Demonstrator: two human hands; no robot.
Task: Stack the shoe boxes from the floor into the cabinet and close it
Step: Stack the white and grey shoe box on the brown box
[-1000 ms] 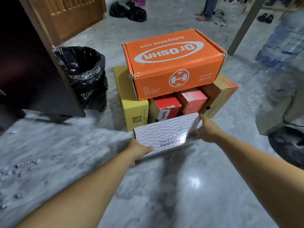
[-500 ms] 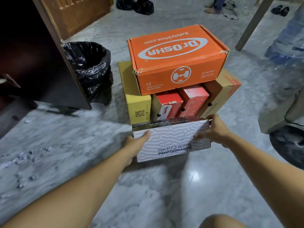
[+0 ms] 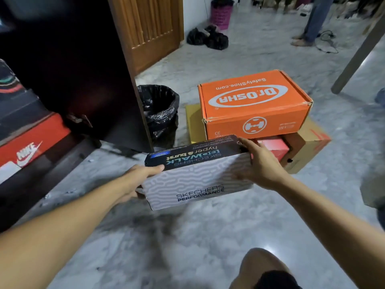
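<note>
Now: left hand (image 3: 133, 180), right hand (image 3: 258, 163) grip Skechers box (image 3: 198, 182) | cabinet door (image 3: 83, 69), bin (image 3: 160, 111) leftward

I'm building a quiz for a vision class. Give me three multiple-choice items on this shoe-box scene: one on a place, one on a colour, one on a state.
1. Where does the black bin stand?
A. Between the cabinet door and the box pile
B. On top of the orange box
C. Inside the cabinet

2. What colour is the top box of the pile on the floor?
A. Green
B. Orange
C. White

3. How is the grey patterned box held?
A. Lying untouched on the floor
B. By the left hand alone
C. By both hands, one at each end

Answers:
1 A: the bin stands right of the dark cabinet door, left of the pile.
2 B: the orange box tops the pile.
3 C: the left hand and right hand grip the ends of the grey box.
</note>
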